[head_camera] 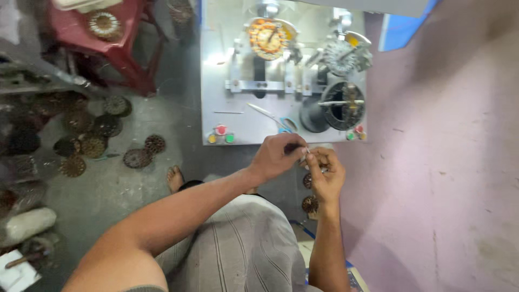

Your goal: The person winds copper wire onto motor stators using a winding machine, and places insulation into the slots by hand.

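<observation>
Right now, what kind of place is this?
Probably a small workshop for winding motor coils. A metal winding machine holds a copper-wound ring, and many round wound cores lie on the concrete floor beside a red stool.

Workshop, winding machine (284, 75), wound coil cores (92, 143) on concrete floor (140, 184)

Two hands (303, 162), one red stool (102, 43), one winding machine (281, 70), three round stators mounted on it (270, 38)

Both bare forearms reach up from the lower frame; the left hand (278, 156) and right hand (326, 174) meet at centre, fingertips pinched together.
</observation>
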